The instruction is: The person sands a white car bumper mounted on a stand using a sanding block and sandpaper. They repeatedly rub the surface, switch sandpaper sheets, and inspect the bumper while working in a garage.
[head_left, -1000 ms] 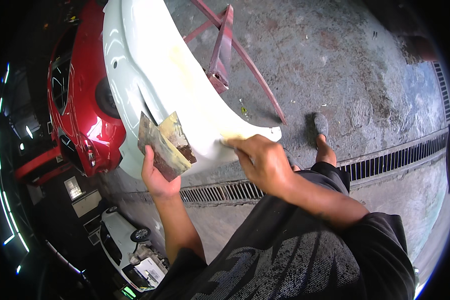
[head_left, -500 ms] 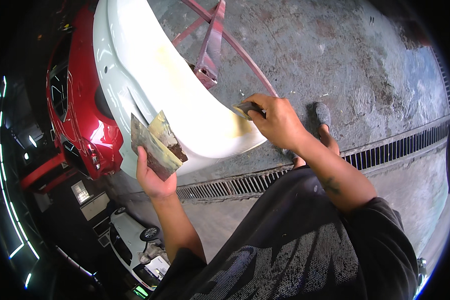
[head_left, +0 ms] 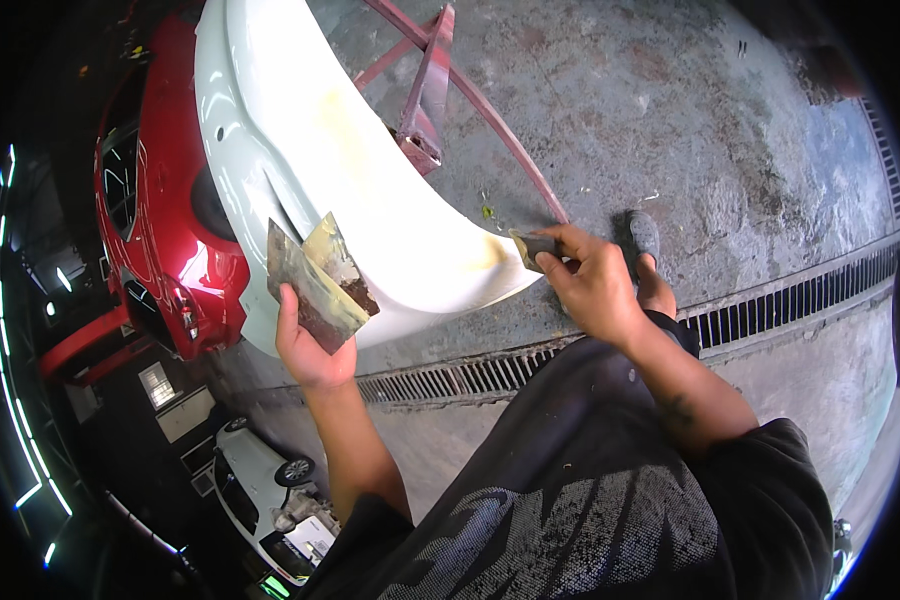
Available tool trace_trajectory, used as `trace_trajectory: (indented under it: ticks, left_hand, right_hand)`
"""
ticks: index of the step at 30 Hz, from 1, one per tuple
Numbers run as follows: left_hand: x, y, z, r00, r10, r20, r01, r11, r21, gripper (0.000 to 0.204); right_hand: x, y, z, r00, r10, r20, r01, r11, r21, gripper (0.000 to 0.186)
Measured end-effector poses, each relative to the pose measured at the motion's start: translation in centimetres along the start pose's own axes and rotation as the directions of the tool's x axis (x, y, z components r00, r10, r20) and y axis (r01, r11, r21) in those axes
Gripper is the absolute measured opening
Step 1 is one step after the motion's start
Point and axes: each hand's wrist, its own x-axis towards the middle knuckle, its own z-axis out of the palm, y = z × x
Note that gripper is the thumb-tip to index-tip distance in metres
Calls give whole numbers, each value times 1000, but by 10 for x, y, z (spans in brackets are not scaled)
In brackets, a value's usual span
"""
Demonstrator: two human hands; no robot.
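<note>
Panel (head_left: pixel 400 210) before you, car (head_left: pixel 185 235) to its left
Stand (head_left: pixel 429 105) on its right; scraper (head_left: pixel 536 248) near its tip, right of your plates (head_left: pixel 308 297).

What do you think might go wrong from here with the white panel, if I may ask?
The right hand holds a scraper near the tip of the white panel, beside the yellowish patch; a slip might nick the edge or mark the patch.

The left hand holds smeared plates that overlap the panel in view; a knock might scratch or smear it, though the gap is hard to judge.
</note>
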Motion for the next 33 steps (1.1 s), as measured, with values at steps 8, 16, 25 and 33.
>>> trace_trajectory:
  ticks: [8,16,25,33]
  left_hand:
    - [-4,7,-10,999,-32,5,32,992,-125,47]
    - [-4,22,-13,999,5,44,0,992,-124,47]
    - [-9,13,-18,996,50,-70,-60,987,-149,48]
    - [-7,8,-15,992,86,-88,-100,979,-179,47]
  right_hand:
    - [-21,17,-29,968,234,94,-253,903,349,31]
    - [-25,-11,-68,974,224,42,-228,952,203,32]
    - [95,-153,-22,873,-426,239,477,850,-226,25]
    - [198,-228,42,644,-505,575,763,482,-431,26]
